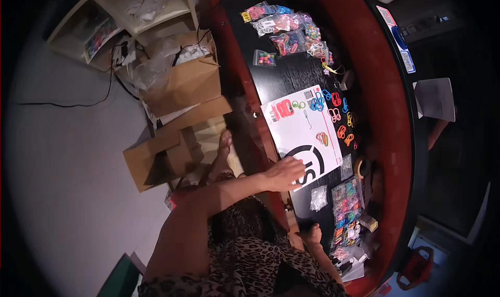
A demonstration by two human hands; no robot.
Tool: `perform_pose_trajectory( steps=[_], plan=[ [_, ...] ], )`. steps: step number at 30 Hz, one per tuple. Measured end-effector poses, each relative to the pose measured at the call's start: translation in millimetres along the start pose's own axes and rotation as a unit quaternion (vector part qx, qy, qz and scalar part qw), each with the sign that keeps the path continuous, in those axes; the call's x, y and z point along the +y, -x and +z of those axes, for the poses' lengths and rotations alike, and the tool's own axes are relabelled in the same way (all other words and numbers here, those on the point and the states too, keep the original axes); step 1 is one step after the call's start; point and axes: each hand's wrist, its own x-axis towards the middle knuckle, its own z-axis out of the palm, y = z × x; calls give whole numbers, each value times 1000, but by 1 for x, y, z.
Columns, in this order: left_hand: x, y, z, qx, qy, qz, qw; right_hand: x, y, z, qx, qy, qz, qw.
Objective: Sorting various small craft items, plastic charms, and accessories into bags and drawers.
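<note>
My left hand [286,174] rests over the near end of a white printed sheet [276,125] on the black table, its fingers reaching across a black logo and apparently loosely spread. Nothing shows in it. On the sheet lie a red item [285,108], green rings [298,104], a thin cord [307,120] and a multicoloured looped piece [322,138]. Coloured looped clips [341,132] in blue, red, pink, yellow and orange line its right side. My right hand [312,235] is at the table's near edge, below a small clear bag [319,198]; its fingers are mostly hidden.
Bags of beads and rings [289,28] lie at the table's far end. A compartment box [347,200] of coloured pieces and a tape roll [361,168] are at right. Cardboard boxes [182,86] and a shelf [140,26] stand left. A red raised rim [385,156] bounds the table.
</note>
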Motion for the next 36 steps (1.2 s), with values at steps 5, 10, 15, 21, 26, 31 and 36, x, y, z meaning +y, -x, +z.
perform_pose_trajectory(
  steps=[5,10,15,21,26,31,36],
  plan=[
    [-75,44,-21,413,21,-431,802,5,-3,-4,-17,7,-30,999],
    [-148,36,-57,172,-165,-477,846,-15,-2,-14,-58,65,22,996],
    [-166,44,-64,53,-188,-387,901,-12,-5,-11,-64,118,67,989],
    [-174,50,-74,48,-166,-351,920,-21,-7,-19,-90,127,89,984],
    [-173,53,-77,48,-110,-359,926,-19,-4,-17,-78,124,89,985],
    [-168,86,-84,105,-60,-338,933,-31,2,-18,-98,111,105,983],
    [-148,168,-118,124,-53,-358,924,-28,4,-25,-79,101,80,989]
  ],
)
